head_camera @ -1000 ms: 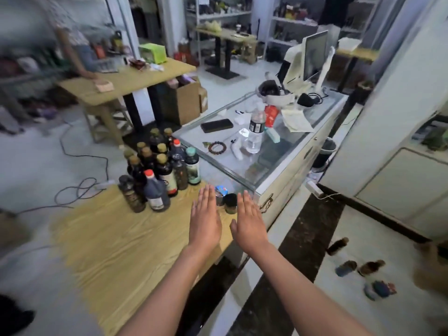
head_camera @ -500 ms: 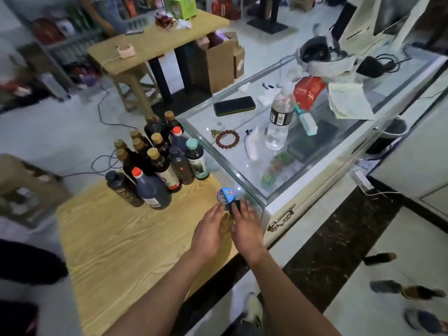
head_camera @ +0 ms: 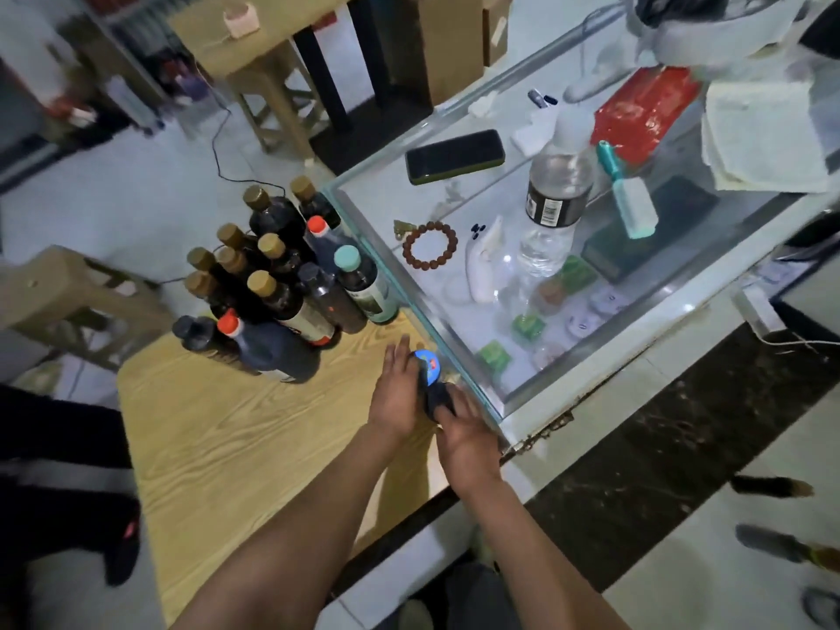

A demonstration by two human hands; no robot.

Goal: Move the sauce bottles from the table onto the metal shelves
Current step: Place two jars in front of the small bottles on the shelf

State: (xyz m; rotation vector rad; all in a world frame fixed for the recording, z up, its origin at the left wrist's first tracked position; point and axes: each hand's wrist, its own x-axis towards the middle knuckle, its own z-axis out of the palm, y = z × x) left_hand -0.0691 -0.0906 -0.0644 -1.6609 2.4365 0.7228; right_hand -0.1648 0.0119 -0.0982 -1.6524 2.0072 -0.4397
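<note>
At table's corner, both my hands on small jars.
Left hand (head_camera: pixel 396 398) cups the blue-lidded jar (head_camera: pixel 427 366); right hand (head_camera: pixel 468 436) grips the dark jar (head_camera: pixel 440 399), arms outstretched.

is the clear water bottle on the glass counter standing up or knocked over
Standing upright. The water bottle rests on its base on the glass counter, its white cap at the top and its dark label band running level around the body.
</note>
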